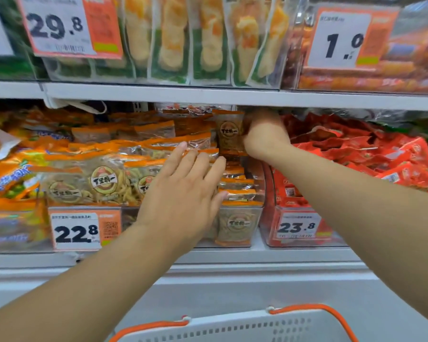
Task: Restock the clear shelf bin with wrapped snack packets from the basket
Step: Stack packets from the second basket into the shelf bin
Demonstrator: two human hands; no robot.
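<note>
**Desk:** Head view, middle shelf. What are your hands doing?

**Caption:** Your left hand [185,186] lies flat at the centre of the frame, fingers straight and slightly spread, pressing on the orange-edged snack packets [104,178] heaped in the clear shelf bin [235,225]. It grips nothing. Your right hand [263,134], just above and to the right of centre, is tucked under the edge of the shelf above, its fingers curled round one upright packet [229,134] with a round logo, held at the back of the same bin.

**Desk:** And where is the stock?

**Caption:** The bin fills the centre and left-centre of the frame, piled well above its front wall. A price tag reading 22.8 [76,230] hangs on its front, lower left of centre. More packets stand on edge behind the clear wall, just right of your left hand.

**Desk:** Neighbours?

**Caption:** At right, under your right forearm, a bin of red packets [356,154] carries a 23.8 tag [298,227]. At far left, orange and blue bags [10,178] are heaped. On the upper shelf, green-and-yellow packs [208,40] stand upright at top centre, with a 29.8 tag [57,25] at upper left and a 1.0 tag [341,40] at upper right.

**Desk:** The basket?

**Caption:** Bottom centre of the frame: a white basket rim [232,329] with orange handles [316,311]. You cannot see inside it.
</note>
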